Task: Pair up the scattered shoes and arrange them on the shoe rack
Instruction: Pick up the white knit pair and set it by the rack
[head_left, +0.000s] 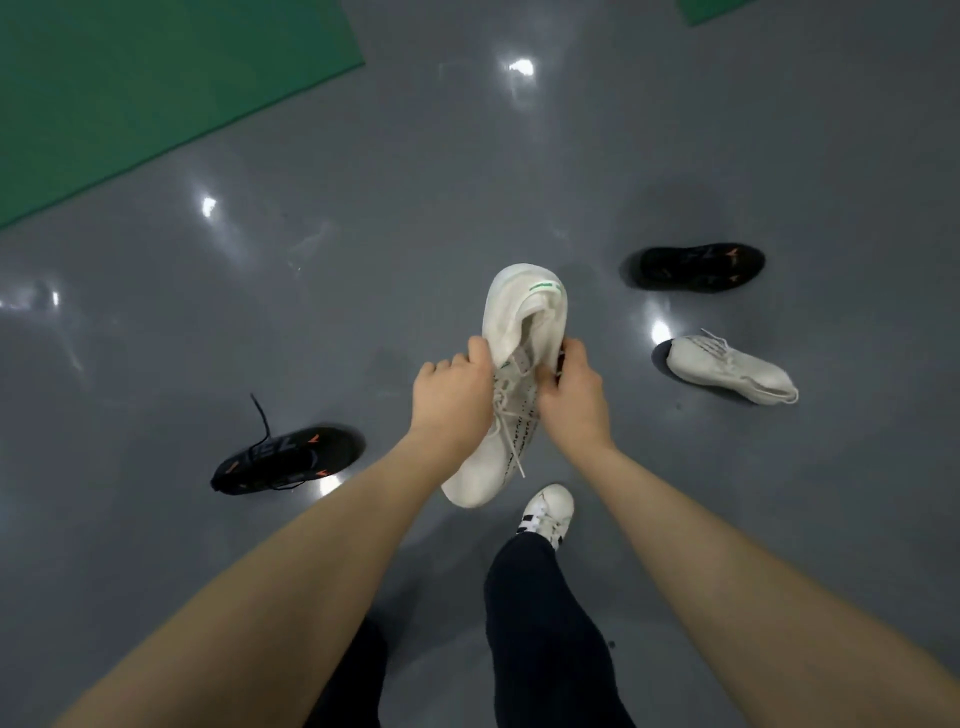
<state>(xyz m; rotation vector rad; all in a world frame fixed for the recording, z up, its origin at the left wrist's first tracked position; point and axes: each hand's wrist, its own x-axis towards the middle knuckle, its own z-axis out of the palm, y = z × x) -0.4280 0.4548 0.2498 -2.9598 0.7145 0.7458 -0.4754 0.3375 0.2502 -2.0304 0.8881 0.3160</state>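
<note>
We hold the white sneaker (514, 374) above the grey floor (363, 291), our left hand (454, 395) and right hand (574, 395) each with a curled grip round its laced middle, its mate (727, 369) lying well apart to the right.

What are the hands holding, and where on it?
A white sneaker: left hand and right hand grip its opposite sides at the laced middle.

Dim, cool overhead light. The glossy grey floor (363, 270) throws back several small white glare spots, brightest at upper centre and centre left. Soft shadows pool beside each shoe. Wide-angle distortion bends the frame edges; detail is slightly soft throughout.
</note>
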